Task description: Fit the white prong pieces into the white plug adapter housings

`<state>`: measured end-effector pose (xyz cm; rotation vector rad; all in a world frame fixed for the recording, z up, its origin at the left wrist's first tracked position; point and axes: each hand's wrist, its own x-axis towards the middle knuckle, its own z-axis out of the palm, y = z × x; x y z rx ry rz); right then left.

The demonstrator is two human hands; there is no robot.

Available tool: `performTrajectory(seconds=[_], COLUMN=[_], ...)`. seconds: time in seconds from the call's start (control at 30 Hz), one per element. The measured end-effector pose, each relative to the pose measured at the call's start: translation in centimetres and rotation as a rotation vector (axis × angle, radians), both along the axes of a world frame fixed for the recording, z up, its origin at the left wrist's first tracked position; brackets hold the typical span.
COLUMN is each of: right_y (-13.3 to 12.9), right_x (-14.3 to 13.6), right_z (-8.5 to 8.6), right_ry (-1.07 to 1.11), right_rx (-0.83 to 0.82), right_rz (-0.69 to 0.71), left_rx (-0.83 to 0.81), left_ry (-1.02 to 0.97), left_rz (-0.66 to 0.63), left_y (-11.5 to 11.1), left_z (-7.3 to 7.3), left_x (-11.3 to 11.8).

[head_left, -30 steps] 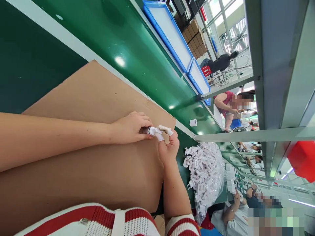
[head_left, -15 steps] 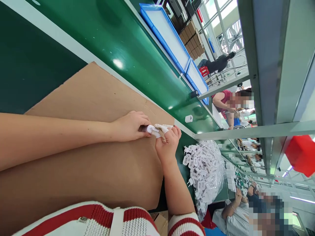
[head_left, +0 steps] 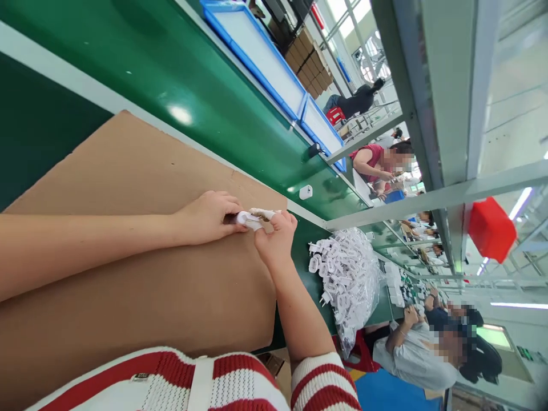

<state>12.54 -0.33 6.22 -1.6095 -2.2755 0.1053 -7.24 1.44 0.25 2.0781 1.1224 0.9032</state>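
My left hand is closed on one end of a small white plastic piece, over the brown cardboard sheet. Right beside it, my right hand pinches a bunched white cloth with brownish marks, which lies against the piece. Fingers hide part of both items. To the right of my right hand, a clear plastic bag is heaped with white plug housings. A single white housing sits on the green surface beyond the cardboard.
Blue-rimmed trays line the far edge of the green bench. A small black object stands near them. A metal frame crosses on the right. Several people sit farther off, one in a grey shirt at lower right.
The whole view has shifted, so the bench, trays and both hands appear farther left. My hands keep their hold on the white piece and the cloth, with the cloth folded slightly differently.
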Motion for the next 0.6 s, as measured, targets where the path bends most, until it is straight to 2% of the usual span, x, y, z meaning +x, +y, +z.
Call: performTrajectory(seconds=[0.2,0.33,0.5,0.6], right_y=[-0.4,-0.5,-0.4,-0.7], right_x=[-0.2,-0.1,0.0,0.0], right_z=[0.4,0.1,-1.2,-1.6], right_ry=[-0.115,-0.126,-0.049,-0.025], right_rx=[0.003,0.035,0.013,0.006], right_rz=[-0.036,-0.036,-0.069,-0.07], left_rx=[0.056,0.144,0.187,0.155], left_ry=[0.04,0.22,0.481,0.395], left_rz=[0.056,0.087,0.067,0.041], left_y=[-1.7,-2.8,-3.1,-3.0], left_z=[0.0,0.1,1.6,2.3], left_x=[0.7,0.9,1.0,1.0])
